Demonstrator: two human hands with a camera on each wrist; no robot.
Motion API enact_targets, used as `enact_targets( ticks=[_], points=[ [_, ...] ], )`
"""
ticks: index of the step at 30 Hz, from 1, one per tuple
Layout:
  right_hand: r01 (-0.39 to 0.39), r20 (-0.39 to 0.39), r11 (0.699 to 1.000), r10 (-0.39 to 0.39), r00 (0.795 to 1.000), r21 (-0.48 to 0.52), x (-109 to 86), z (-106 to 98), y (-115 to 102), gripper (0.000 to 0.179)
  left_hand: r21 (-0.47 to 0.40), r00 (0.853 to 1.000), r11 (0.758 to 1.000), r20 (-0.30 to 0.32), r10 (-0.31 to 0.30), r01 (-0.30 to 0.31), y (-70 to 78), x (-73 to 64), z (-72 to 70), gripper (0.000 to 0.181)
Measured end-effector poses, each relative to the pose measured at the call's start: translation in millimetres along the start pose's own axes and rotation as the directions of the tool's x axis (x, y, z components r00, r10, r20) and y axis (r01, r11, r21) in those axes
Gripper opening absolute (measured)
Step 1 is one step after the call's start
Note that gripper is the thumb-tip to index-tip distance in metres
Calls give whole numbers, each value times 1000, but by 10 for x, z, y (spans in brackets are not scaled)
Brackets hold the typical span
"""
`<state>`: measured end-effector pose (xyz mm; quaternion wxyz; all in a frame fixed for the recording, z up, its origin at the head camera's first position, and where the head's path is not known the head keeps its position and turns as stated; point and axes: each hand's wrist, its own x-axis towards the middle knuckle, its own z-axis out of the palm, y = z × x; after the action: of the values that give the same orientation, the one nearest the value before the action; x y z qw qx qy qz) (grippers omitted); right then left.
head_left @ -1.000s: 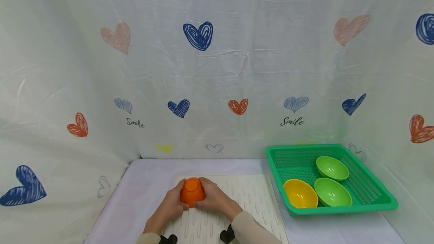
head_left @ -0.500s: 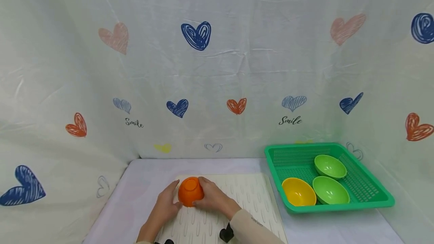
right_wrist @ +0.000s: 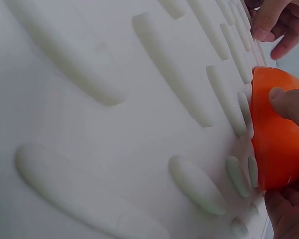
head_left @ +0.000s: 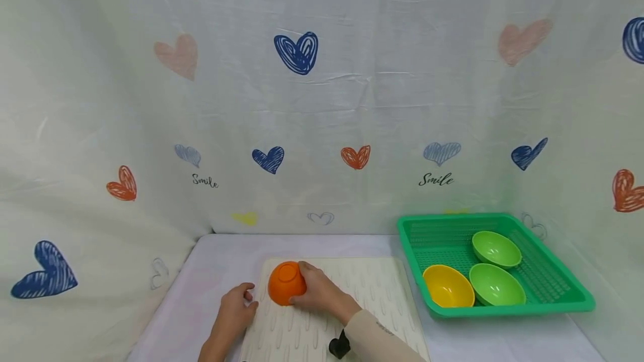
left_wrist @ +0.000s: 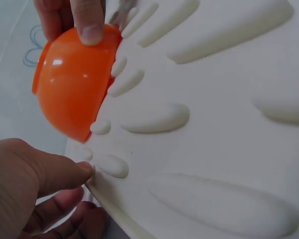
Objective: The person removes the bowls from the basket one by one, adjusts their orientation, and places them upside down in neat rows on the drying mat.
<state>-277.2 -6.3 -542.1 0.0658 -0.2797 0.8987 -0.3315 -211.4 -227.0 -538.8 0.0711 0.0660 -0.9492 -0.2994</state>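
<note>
An orange bowl [head_left: 283, 289] lies upside down on the far left of a white ribbed drying mat [head_left: 364, 309]. My right hand [head_left: 322, 294] holds it by its right side, thumb on the near side and fingers on the far side. The left hand [head_left: 234, 310] is off to the left of the bowl, fingers loosely bent with nothing in them. In the left wrist view the left thumb is right at the mat's edge, and a gap separates the hand from the bowl [left_wrist: 72, 87]. The bowl's rim is down against the mat's ridges in the right wrist view.
A green plastic basket [head_left: 553, 286] stands on the right of the table. Inside are a yellow bowl [head_left: 448, 286] and two light green bowls, all facing up. A white curtain [head_left: 322, 105] printed with hearts surrounds the table [head_left: 216, 256].
My left hand has let go of the orange bowl and moved left and toward me. The right hand keeps its hold, and the bowl stays in nearly the same place.
</note>
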Motion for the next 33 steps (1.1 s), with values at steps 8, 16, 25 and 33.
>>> enact_targets(
  ticks=[8, 16, 25, 33],
  points=[
    [-27, 15, 999, 28, 1000, -27, -30, -80, -3, 87, 69, 987, 989, 86, -140, 134, 161, 56, -49, 14],
    [57, -128, 995, -67, 990, -81, -64, -481, 110, 72, 96, 972, 980, 138, -188, 176, 181, 107, -85, 13],
    [92, -363, 994, -107, 926, -59, -102, -1462, 388, 68, 101, 972, 981, 147, -181, 167, 140, 134, -134, 13],
    [-57, -478, 997, 24, 878, -56, -517, -2280, 909, 73, 77, 962, 976, 166, -215, 205, 139, 129, -74, 15]
  ],
)
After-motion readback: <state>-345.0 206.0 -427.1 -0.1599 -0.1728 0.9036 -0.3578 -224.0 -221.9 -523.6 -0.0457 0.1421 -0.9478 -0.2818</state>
